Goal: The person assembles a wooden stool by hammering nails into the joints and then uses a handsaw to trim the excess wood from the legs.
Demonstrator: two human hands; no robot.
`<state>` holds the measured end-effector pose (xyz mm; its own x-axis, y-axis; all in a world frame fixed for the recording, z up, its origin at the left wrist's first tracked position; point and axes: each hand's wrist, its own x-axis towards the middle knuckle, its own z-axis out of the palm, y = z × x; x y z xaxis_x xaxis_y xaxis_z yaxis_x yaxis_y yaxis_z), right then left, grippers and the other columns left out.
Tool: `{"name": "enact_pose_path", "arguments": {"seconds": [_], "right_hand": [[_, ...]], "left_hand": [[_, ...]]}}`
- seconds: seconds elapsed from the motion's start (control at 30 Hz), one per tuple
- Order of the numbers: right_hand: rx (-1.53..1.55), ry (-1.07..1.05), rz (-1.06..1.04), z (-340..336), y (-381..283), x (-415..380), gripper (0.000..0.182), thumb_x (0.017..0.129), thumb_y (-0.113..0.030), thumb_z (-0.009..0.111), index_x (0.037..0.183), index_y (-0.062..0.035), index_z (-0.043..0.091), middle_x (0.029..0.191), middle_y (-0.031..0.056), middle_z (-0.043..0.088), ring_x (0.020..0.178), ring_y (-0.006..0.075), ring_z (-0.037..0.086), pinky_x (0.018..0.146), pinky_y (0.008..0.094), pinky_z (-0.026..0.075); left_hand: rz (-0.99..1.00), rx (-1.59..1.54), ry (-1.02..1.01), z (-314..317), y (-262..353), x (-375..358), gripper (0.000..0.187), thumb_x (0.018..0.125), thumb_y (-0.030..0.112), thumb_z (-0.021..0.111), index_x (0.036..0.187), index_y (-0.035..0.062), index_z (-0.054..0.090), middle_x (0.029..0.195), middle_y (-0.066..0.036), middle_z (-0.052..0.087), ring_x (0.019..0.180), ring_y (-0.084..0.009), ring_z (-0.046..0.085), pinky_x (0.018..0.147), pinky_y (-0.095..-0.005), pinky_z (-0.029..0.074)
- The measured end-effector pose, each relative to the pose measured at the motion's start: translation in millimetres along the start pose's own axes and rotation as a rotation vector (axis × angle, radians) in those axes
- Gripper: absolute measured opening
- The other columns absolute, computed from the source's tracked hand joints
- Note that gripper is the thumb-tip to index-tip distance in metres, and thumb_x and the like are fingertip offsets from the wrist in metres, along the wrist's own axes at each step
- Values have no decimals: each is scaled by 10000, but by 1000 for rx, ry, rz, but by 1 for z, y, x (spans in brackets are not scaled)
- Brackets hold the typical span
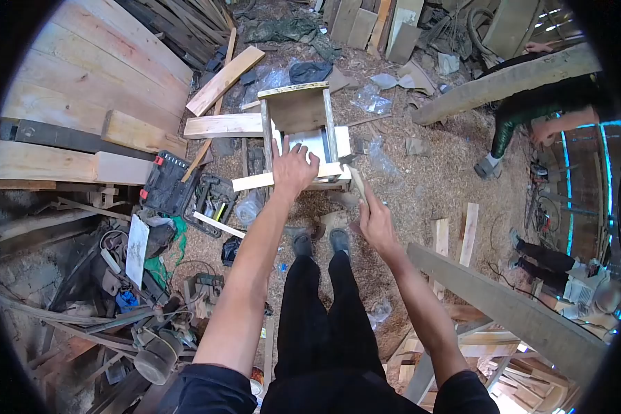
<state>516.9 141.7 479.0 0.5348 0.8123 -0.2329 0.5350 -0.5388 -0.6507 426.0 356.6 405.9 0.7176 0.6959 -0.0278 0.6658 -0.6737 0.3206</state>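
A small wooden box frame point(299, 110), open at the top, stands on the dusty floor in front of my feet. Across its near end lies a pale wooden strip point(254, 181), jutting out to the left. My left hand point(294, 165) rests flat over the strip with its fingers spread toward the inside of the box. My right hand point(375, 219) is closed around a pale, curved wooden handle point(356, 182), whose far end meets the strip's right end at the box corner. What the handle belongs to is hidden.
Left of the box are boards point(225, 81) and an open black tool case point(165, 182). A long beam point(510, 303) crosses at the lower right. Another person's leg point(507, 127) shows at upper right, behind a raised beam point(504, 79). Shavings and plastic scraps cover the floor.
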Motion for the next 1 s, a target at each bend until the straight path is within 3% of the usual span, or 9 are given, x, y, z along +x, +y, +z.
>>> {"name": "enact_pose_path", "arguments": {"seconds": [0.17, 0.2, 0.27, 0.4, 0.5, 0.7, 0.8, 0.87, 1.0], "right_hand": [[76, 488, -365, 14, 3, -10, 464, 961, -74, 472, 1417, -47, 392, 983, 316, 619, 845, 475, 630, 715, 497, 503], [77, 486, -367, 12, -1, -9, 464, 961, -74, 472, 1417, -47, 392, 983, 316, 619, 845, 475, 630, 715, 497, 503], [-79, -28, 110, 2, -7, -9, 445, 963, -79, 480, 1400, -31, 418, 1004, 302, 623, 879, 452, 634, 734, 471, 511], [61, 22, 77, -8, -16, -11, 442, 961, -72, 469, 1399, -34, 419, 1008, 305, 622, 869, 450, 637, 732, 477, 512], [214, 372, -240, 6, -5, -13, 456, 949, -59, 471, 1400, -32, 414, 964, 312, 622, 847, 457, 635, 713, 503, 499], [-40, -28, 64, -6, -10, 0, 477, 930, -46, 497, 1398, -11, 410, 1031, 296, 619, 888, 448, 631, 735, 490, 499], [78, 175, -79, -6, -13, -6, 469, 933, -52, 486, 1394, -13, 411, 1004, 305, 622, 872, 463, 629, 735, 496, 507], [81, 462, -373, 7, -1, -7, 462, 937, -58, 483, 1393, -27, 418, 983, 312, 622, 873, 469, 627, 734, 495, 511], [-52, -3, 59, 3, 1, -3, 460, 950, -81, 484, 1402, -35, 408, 1009, 314, 620, 873, 462, 634, 728, 499, 510]], "left_hand": [[-1, -6, -9, 4, 1, -5, 520, 894, 342, 339, 1158, 28, 658, 1272, -156, 601, 1365, -350, 364, 1171, -535, 77], [-4, -5, -8, 3, 0, -5, 520, 894, 342, 339, 1158, 28, 658, 1272, -156, 601, 1365, -350, 364, 1171, -535, 77], [2, 3, -13, 2, 0, -5, 523, 896, 343, 333, 1167, 28, 651, 1279, -162, 595, 1365, -352, 364, 1171, -533, 74], [13, -4, -37, 3, 1, -6, 523, 898, 345, 332, 1162, 28, 653, 1282, -162, 593, 1367, -354, 360, 1172, -533, 73], [10, -1, -16, 4, 0, -5, 524, 898, 346, 333, 1161, 26, 653, 1282, -161, 593, 1367, -355, 359, 1172, -533, 75], [-1, 0, -33, -2, -1, -1, 522, 898, 344, 338, 1158, 21, 656, 1274, -162, 598, 1366, -355, 359, 1172, -531, 76], [14, -8, 24, 3, 1, -5, 501, 892, 331, 359, 1118, 19, 679, 1221, -163, 630, 1341, -363, 394, 1168, -538, 92], [18, -12, 41, 7, -1, -7, 500, 891, 331, 360, 1113, 18, 681, 1216, -164, 633, 1336, -365, 400, 1167, -540, 92], [22, 1, 17, 5, -1, -6, 508, 895, 337, 350, 1127, 21, 674, 1232, -161, 625, 1343, -362, 391, 1168, -540, 81]]}}
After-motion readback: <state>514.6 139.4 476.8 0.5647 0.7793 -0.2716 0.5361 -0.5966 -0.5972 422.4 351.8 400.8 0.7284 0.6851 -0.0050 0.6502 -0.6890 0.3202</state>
